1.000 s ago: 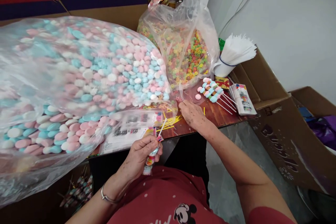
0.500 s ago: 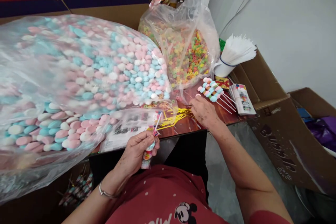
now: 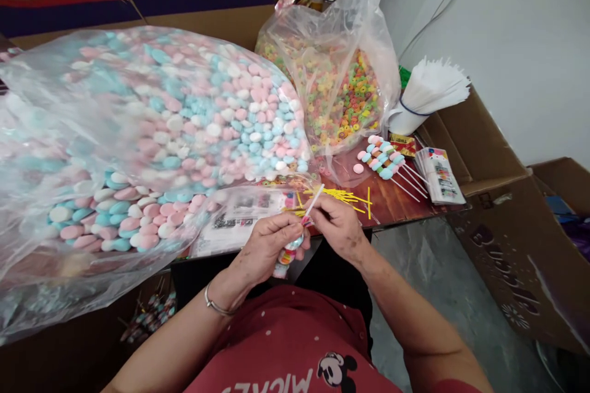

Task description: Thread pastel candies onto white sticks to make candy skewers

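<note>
My left hand (image 3: 270, 242) is closed round a marshmallow candy stick (image 3: 286, 258) in a clear printed wrapper. The candy hangs below my fingers and its white stick points up between the two hands. My right hand (image 3: 338, 227) is pinched beside the gathered neck of the wrapper, touching or close to the stick; what lies between its fingertips is hidden. Just behind the hands, yellow twist ties (image 3: 338, 198) lie scattered on the table (image 3: 391, 204). Several unwrapped marshmallow skewers (image 3: 382, 156) rest to the right, with one loose pink marshmallow (image 3: 358, 169) beside them.
A large clear bag of marshmallows (image 3: 207, 110) fills the left. Behind stands a bag of coloured ring candies (image 3: 354, 92). A mug (image 3: 408, 118) of white sticks (image 3: 433, 86), a stack of printed wrappers (image 3: 442, 178) and cardboard boxes (image 3: 498, 264) are at right.
My right hand has come left from the twist ties to the wrapper's neck at my left hand. The loose pink marshmallow now shows fully. The view has shifted slightly.
</note>
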Motion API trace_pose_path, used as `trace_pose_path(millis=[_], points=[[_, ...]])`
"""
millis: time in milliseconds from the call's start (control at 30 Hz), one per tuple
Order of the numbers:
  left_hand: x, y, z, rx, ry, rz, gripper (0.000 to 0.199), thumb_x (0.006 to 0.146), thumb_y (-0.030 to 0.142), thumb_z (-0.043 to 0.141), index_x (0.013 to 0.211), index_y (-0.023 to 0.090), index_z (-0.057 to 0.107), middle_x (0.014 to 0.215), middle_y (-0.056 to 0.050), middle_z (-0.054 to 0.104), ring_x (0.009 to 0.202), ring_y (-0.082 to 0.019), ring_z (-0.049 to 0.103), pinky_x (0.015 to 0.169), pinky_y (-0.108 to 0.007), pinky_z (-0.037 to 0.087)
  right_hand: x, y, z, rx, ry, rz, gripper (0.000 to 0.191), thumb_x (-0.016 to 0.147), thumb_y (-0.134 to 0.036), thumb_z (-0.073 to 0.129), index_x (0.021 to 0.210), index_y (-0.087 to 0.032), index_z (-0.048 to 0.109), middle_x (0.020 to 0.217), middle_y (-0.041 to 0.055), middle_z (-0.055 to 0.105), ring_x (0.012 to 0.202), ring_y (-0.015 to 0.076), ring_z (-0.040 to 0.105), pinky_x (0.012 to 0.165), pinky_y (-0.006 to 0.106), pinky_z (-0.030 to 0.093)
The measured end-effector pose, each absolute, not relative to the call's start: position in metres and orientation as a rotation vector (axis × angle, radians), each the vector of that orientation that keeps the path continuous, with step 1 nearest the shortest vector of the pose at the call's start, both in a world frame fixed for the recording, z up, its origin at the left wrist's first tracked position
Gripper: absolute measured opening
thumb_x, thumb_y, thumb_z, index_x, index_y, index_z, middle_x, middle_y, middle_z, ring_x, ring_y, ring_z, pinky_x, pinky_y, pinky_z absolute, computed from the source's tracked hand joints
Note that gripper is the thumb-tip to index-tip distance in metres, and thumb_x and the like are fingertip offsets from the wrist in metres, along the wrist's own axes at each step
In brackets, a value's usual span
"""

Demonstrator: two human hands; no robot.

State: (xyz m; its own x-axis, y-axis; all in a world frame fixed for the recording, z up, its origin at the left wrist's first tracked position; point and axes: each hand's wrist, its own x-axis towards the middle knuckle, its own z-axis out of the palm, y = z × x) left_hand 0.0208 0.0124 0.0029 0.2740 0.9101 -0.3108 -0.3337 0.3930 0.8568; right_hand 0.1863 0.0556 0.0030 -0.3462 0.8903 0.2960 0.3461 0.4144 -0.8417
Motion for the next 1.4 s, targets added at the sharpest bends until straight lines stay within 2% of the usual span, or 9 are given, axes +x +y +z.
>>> trace_pose_path(millis=[367,533,733,833,933,1000,1200,1333,1400], points=[[0.025,0.014,0.001,0.654,1.014,1.029,0.031,0.072,0.038,0.074,0.085,0.018,0.054,0.057,0.002,0.065,0.041,-0.009,0.053,0.037,-0.016,0.032,0.179,0.048,-0.006,-1.027,-1.858,0.911,0.018,0.084,-0.013,0.051,0.075,-0.018,0.065,0.069,-0.0010,0.060,0.067,0.0110,0.055,0.067,0.023,0.043],[0.025,0.012,-0.008,0.725,1.017,1.159,0.021,0.077,0.033,0.071,0.084,0.018,0.057,0.061,0.002,0.065,0.044,-0.008,0.056,0.042,-0.017,0.039,0.175,0.044,-0.005,-1.037,-1.905,0.897,0.019,0.086,-0.011,0.052,0.071,-0.019,0.062,0.066,-0.0026,0.061,0.065,0.0105,0.056,0.067,0.023,0.044],[0.027,0.017,-0.003,0.652,1.106,1.185,0.021,0.071,0.032,0.074,0.072,0.016,0.059,0.055,0.003,0.062,0.041,-0.007,0.054,0.041,-0.016,0.039,0.174,0.041,-0.009,-0.844,-2.212,-0.104,0.019,0.092,-0.012,0.048,0.084,-0.014,0.066,0.070,0.0045,0.061,0.070,0.0168,0.051,0.067,0.031,0.042],[0.027,0.022,0.005,0.563,1.158,1.095,0.029,0.061,0.033,0.079,0.065,0.015,0.058,0.047,0.005,0.057,0.034,-0.008,0.050,0.034,-0.016,0.034,0.180,0.046,-0.004,-0.578,-2.327,-0.335,0.020,0.095,-0.014,0.047,0.090,-0.014,0.067,0.080,0.0060,0.065,0.081,0.0187,0.054,0.075,0.034,0.044],[0.025,0.026,0.009,0.483,1.152,0.962,0.034,0.051,0.033,0.083,0.063,0.015,0.057,0.042,0.004,0.055,0.030,-0.009,0.048,0.030,-0.017,0.034,0.184,0.053,0.002,-0.404,-2.409,-0.351,0.025,0.096,-0.011,0.043,0.088,-0.015,0.067,0.095,0.0069,0.067,0.096,0.0196,0.056,0.086,0.036,0.045],[0.024,0.028,0.008,0.446,1.123,0.921,0.035,0.048,0.031,0.083,0.065,0.015,0.057,0.040,0.003,0.054,0.030,-0.010,0.048,0.030,-0.017,0.035,0.186,0.056,0.004,-0.361,-2.455,-0.322,0.025,0.096,-0.011,0.043,0.087,-0.012,0.067,0.099,0.0091,0.067,0.096,0.0201,0.057,0.086,0.036,0.046],[0.016,0.035,0.002,0.507,0.970,0.731,0.027,0.058,0.028,0.080,0.072,0.012,0.063,0.051,-0.003,0.064,0.035,-0.010,0.053,0.034,-0.017,0.040,0.191,0.062,0.012,-0.452,-2.554,-0.152,0.030,0.099,-0.016,0.039,0.086,-0.011,0.065,0.081,0.0080,0.064,0.076,0.0184,0.052,0.071,0.034,0.044],[0.002,0.039,-0.005,0.643,0.847,0.466,0.028,0.058,0.028,0.081,0.075,0.009,0.069,0.054,-0.006,0.067,0.036,-0.011,0.055,0.035,-0.018,0.042,0.193,0.064,0.024,-0.282,-2.682,0.032,0.024,0.099,-0.017,0.041,0.101,-0.012,0.064,0.103,0.0089,0.066,0.090,0.0173,0.052,0.081,0.032,0.045],[-0.003,0.040,-0.011,0.708,0.801,0.363,0.026,0.057,0.027,0.082,0.071,0.009,0.071,0.055,-0.006,0.067,0.036,-0.011,0.055,0.035,-0.018,0.042,0.192,0.064,0.029,-0.199,-2.764,0.112,0.023,0.098,-0.015,0.042,0.096,-0.014,0.065,0.101,0.0068,0.066,0.088,0.0149,0.052,0.081,0.029,0.045]])
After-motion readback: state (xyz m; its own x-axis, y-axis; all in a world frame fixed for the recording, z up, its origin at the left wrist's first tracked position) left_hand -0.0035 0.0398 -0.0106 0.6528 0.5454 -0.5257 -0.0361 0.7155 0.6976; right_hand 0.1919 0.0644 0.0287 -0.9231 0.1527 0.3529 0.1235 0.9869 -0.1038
